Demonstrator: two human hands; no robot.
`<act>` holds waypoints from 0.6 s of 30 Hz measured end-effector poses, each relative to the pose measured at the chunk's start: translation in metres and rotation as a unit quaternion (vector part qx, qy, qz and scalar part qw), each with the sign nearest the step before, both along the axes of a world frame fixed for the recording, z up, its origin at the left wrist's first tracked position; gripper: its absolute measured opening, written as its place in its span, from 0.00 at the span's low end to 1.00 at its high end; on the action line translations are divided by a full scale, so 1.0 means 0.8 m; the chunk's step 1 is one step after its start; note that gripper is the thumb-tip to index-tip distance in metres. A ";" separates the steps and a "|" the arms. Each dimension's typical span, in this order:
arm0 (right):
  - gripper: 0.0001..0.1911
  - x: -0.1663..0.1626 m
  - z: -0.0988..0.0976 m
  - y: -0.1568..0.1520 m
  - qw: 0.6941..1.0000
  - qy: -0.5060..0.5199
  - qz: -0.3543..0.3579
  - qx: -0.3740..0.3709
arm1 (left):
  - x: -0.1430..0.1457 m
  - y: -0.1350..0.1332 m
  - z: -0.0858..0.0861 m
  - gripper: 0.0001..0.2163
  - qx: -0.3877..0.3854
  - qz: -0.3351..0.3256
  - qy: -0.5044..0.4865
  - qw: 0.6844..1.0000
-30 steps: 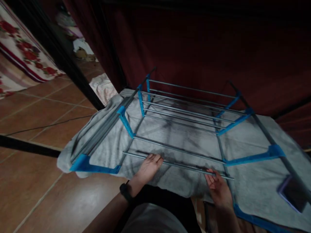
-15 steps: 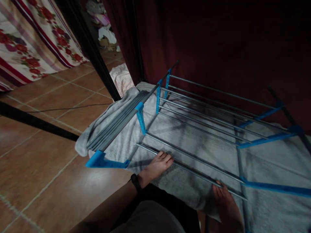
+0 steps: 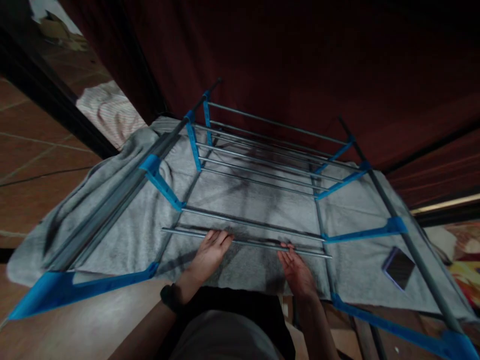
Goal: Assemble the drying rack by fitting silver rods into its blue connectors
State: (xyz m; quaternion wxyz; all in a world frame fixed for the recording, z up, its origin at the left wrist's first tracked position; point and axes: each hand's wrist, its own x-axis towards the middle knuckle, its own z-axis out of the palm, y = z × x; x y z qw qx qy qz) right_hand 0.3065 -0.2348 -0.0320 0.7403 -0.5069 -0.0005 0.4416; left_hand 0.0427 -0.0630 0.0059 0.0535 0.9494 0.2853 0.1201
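A thin grey metal rod [image 3: 258,244] lies across both my hands, low over the grey blanket, with both its ends free. My left hand [image 3: 213,251] grips it from above, left of its middle. Towards the right end, my right hand [image 3: 296,271] is palm up, thumb and fingers closed on the rod. Just beyond is a partly assembled rack of metal tubes and blue plastic brackets. One crossbar [image 3: 251,223] of it runs roughly parallel to the held rod. A near left blue bracket [image 3: 108,284] and a near right blue bracket [image 3: 390,322] have no crossbar between them.
Several loose grey tubes [image 3: 108,210] lie along the rack's left side. A phone [image 3: 399,268] rests on the grey blanket [image 3: 352,270] at right. Dark red curtains [image 3: 300,65] hang behind the rack. Black poles [image 3: 52,95] stand at left, beside the tiled floor.
My view has swung right, bringing the rack's right side and the phone into sight. Both hands keep hold of the rod, which has barely moved relative to the rack.
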 end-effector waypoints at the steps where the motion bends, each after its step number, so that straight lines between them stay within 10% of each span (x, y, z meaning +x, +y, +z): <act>1: 0.11 -0.005 0.005 0.005 1.000 0.005 -0.011 -0.004 | -0.001 0.002 -0.002 0.21 0.012 -0.002 -0.006 1.000; 18: 0.11 0.039 0.048 0.000 0.990 -0.016 -0.140 0.005 | -0.080 0.046 -0.014 0.13 0.047 0.185 -0.122 0.974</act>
